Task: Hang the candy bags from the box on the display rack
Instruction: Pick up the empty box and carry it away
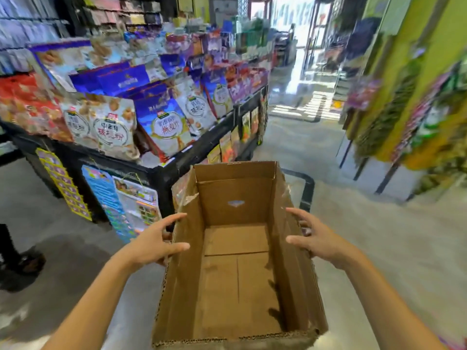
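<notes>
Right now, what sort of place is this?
Likely a grocery or snack shop: a black display stand piled with boxed snacks, packets hanging along the green wall, and an empty cardboard box.

Box (235, 286): centre foreground, above the floor (379, 248), held between both hands.
Left hand (151, 245): on the box's left wall, thumb over the rim, fingers (177, 216) outside.
Right hand (318, 239): on the right wall, same arrangement.
Display stand (161, 170): left of and beyond the box, with packaged goods (101, 122) on top and packet strips (63, 183) hanging on its near side.
Hanging racks (404, 122): right of the aisle, well apart from the box.
Doorway (290, 21): far end of the aisle.
</notes>
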